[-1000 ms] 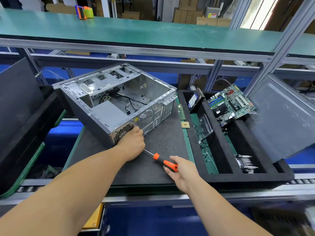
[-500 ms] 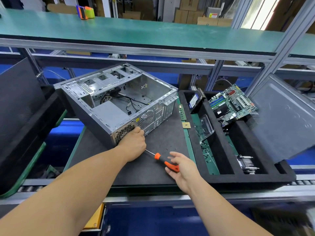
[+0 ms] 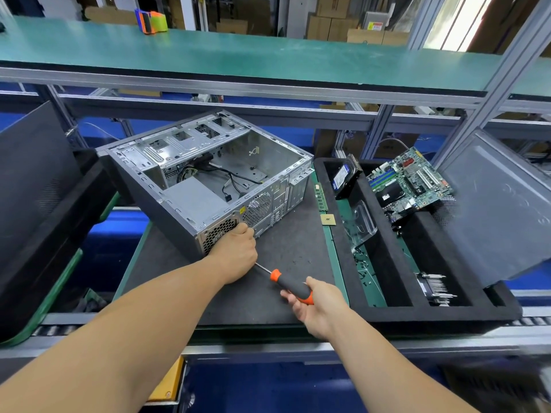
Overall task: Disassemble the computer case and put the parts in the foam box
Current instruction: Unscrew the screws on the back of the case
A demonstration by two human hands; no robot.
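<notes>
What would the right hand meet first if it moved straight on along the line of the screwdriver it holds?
Most likely the left hand, which covers the screwdriver tip at the computer case rear corner. The right hand points up-left along the shaft; depth is unclear.

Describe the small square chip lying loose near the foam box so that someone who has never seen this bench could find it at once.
Start at the open computer case on the dark mat, then look right toward the black foam box. Just before the box's left wall lies a small square chip. It is flat, tan-gold and square, unlike the long, narrow green memory stick just beyond it.
</notes>
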